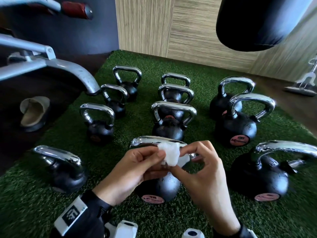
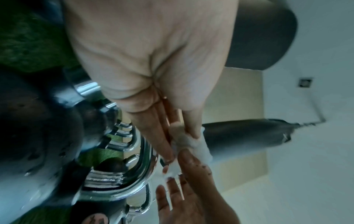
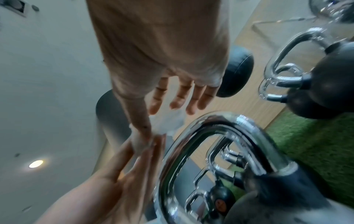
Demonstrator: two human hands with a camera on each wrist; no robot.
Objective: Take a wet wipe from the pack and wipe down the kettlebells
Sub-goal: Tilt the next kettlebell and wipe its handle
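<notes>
Both hands hold a small crumpled white wet wipe (image 1: 169,155) just above the chrome handle (image 1: 145,140) of the nearest middle kettlebell (image 1: 169,186). My left hand (image 1: 159,161) pinches the wipe's left side between thumb and fingers. My right hand (image 1: 180,158) pinches its right side with thumb and index finger, the other fingers loosely spread. The left wrist view shows the wipe (image 2: 191,144) squeezed at the left fingertips, with the right hand (image 2: 184,189) coming from below. In the right wrist view the wipe (image 3: 138,142) sits beside the handle (image 3: 210,121).
Several black kettlebells with chrome handles stand in rows on green turf (image 1: 197,219), one close on the left (image 1: 68,174) and one close on the right (image 1: 260,177). A grey machine frame (image 1: 68,69) and a slipper (image 1: 34,112) lie left. A black punching bag (image 1: 257,23) hangs upper right.
</notes>
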